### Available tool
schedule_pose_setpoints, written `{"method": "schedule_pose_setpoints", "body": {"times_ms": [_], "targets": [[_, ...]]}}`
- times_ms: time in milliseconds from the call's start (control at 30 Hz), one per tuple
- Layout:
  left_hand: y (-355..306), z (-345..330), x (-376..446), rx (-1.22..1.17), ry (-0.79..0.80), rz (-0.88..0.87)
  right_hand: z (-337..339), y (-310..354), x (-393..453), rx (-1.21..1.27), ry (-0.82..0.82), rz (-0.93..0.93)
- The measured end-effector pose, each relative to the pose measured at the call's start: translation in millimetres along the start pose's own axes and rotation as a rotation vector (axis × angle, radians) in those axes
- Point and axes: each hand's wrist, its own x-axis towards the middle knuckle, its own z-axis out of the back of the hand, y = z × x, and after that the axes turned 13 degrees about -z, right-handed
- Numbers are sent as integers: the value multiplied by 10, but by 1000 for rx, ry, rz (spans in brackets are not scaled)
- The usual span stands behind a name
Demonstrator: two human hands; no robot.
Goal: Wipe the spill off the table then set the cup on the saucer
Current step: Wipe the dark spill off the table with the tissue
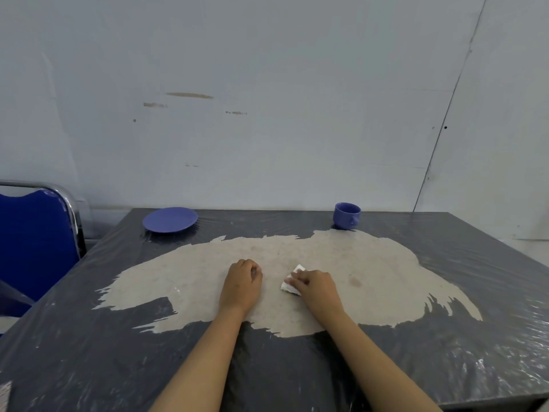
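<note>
— What were the fingers doing?
— The right hand (316, 288) pressed its fingers (300, 282) on a white tissue (292, 285); the left hand (242, 285) lay curled, holding nothing.
— And beyond?
— A brown spill (355, 281) just right; cup (346, 215) and saucer (170, 219) well apart at the bench's (89, 352) far edge.

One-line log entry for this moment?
phase: wiping | right hand: pressing white tissue on table | left hand: fisted, empty | cup: off saucer
</note>
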Motion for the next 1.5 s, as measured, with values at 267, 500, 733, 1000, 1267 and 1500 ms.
{"method": "schedule_pose_setpoints", "body": {"times_ms": [267,500,733,1000,1267,1500], "targets": [[-6,-7,5,3,9,14,0,-54,-45,-94,11,18],[-17,4,-1,1,14,25,112,-133,-36,48,33,6],[-26,15,-4,-13,19,24,180,-143,53,187,55,-38],[-19,6,9,-18,11,25,224,-164,35,16,98,41],[-13,2,2,-13,17,17,9,-23,17,-213,89,136],[-21,19,1,-4,21,16,74,-56,17,-18,104,127]]}}
